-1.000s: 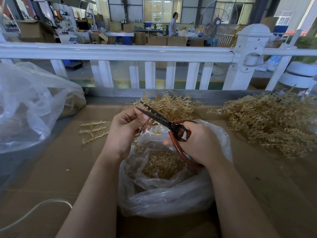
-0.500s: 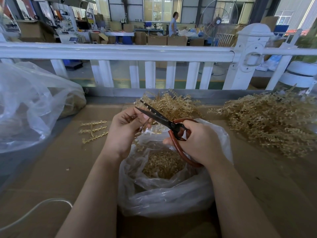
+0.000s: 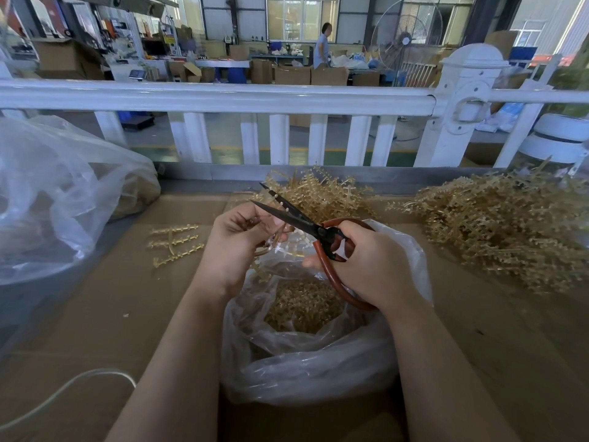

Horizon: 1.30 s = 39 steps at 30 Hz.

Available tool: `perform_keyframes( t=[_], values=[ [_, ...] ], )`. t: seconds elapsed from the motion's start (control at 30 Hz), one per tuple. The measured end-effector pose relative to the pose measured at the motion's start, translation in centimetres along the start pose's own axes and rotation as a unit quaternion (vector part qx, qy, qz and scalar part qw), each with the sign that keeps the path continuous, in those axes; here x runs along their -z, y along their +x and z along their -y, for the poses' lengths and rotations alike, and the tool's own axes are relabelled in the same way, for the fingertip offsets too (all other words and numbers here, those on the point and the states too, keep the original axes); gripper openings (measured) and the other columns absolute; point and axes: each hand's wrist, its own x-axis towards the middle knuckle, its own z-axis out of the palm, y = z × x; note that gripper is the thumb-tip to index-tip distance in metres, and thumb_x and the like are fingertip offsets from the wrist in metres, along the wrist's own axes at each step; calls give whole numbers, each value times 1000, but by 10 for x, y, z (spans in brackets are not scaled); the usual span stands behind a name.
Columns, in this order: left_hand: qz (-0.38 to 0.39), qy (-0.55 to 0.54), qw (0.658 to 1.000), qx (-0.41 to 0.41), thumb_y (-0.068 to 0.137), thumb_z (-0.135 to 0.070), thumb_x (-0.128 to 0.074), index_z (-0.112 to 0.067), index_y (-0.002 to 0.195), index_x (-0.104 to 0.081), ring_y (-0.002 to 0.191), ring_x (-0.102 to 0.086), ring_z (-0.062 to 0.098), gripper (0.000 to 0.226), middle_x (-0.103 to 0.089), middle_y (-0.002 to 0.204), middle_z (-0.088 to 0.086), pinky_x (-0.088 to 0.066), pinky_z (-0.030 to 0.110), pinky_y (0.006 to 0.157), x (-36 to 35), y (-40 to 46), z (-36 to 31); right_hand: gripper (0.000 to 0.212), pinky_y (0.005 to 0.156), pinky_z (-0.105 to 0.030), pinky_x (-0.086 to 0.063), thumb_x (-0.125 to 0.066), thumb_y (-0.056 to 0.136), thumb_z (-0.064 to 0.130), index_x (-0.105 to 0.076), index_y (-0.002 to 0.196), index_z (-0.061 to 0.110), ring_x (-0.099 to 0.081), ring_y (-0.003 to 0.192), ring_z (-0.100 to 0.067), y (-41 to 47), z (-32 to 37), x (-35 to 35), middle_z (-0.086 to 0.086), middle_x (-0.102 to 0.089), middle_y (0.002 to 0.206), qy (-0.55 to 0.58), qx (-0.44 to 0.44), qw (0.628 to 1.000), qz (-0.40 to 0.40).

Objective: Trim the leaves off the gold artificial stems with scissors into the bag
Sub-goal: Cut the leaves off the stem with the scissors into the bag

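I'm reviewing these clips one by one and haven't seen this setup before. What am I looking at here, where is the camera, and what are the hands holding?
There is no machine: a person works with bare hands, filmed by one wide-angle camera worn on the head, looking forward and down. The right hand grips scissors with red handles and dark blades, which stand open. The left hand pinches a gold stem near the blades, above a clear plastic bag that already holds gold trimmings. The surface is brown cardboard. On it lie a few short gold pieces to the left, a small gold pile behind the hands and a large pile of stems to the right. A bigger clear bag sits far left, and a white railing runs behind.
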Motion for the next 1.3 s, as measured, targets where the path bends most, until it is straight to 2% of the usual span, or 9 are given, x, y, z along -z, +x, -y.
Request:
perform_keyframes(
  t=[0.1,0.23,0.4,0.5,0.67,0.87,1.07,1.13,1.3],
  values=[
    [2,0,1000,-5,83,-14,-68,-14,77,-72,64,-56,15,7,-67,71,7,-42,20,60,0,0,-1,50,56,-8,-32,-48,64,93,-49,77,45,-54,71,10,0,0,1,31,-51,69,0,5,1000,2],
    [5,4,1000,1,84,-12,-68,-16,77,-73,63,-53,14,10,-66,71,7,-40,22,60,1,-1,-1,55,54,-6,-31,-48,63,94,-55,83,44,-51,89,18,0,0,2,33,-51,71,-1,8,1000,-1],
    [-9,25,1000,10,89,5,-61,-14,79,-73,61,-52,12,25,-63,67,2,-38,24,60,2,0,0,61,57,-6,-34,-40,63,99,-54,84,44,-53,74,14,-1,1,1,34,-52,72,1,9,1000,-3],
    [-14,38,999,8,88,7,-62,-22,76,-76,62,-52,11,34,-63,66,1,-40,23,60,1,-1,-2,60,58,-5,-33,-39,63,100,-51,88,47,-50,73,16,-1,0,1,37,-48,73,-3,13,1000,-2],
    [-19,38,999,17,87,10,-61,-23,73,-75,65,-53,12,39,-64,66,-4,-43,21,62,0,0,-2,66,60,-6,-34,-37,64,100,-57,92,44,-52,75,13,-1,-2,0,32,-52,76,7,21,1000,1],
    [-40,37,998,30,85,4,-66,-19,74,-75,64,-52,11,27,-64,67,-3,-44,22,62,2,1,-3,57,59,-9,-36,-46,67,95,-52,88,42,-55,76,7,0,-3,-1,28,-53,76,24,26,999,-2],
    [-56,25,997,43,86,3,-66,-4,74,-62,57,-50,6,15,-60,61,-9,-41,18,57,1,2,-2,62,70,-20,-53,-53,69,91,-59,94,35,-59,86,0,0,-3,-2,22,-60,87,63,12,998,-13],
    [-55,20,997,40,86,2,-67,-4,74,-62,57,-50,6,14,-59,62,-8,-41,17,57,0,2,-2,59,69,-17,-50,-55,70,88,-59,95,35,-58,87,1,0,-4,-2,22,-61,87,54,11,998,-9],
    [-34,25,999,34,85,6,-65,-26,68,-77,60,-54,4,38,-65,64,-10,-43,16,59,-4,1,-2,52,61,-9,-34,-53,71,87,-57,92,39,-54,80,9,-1,-4,-2,28,-55,80,13,24,1000,10]
  ],
)
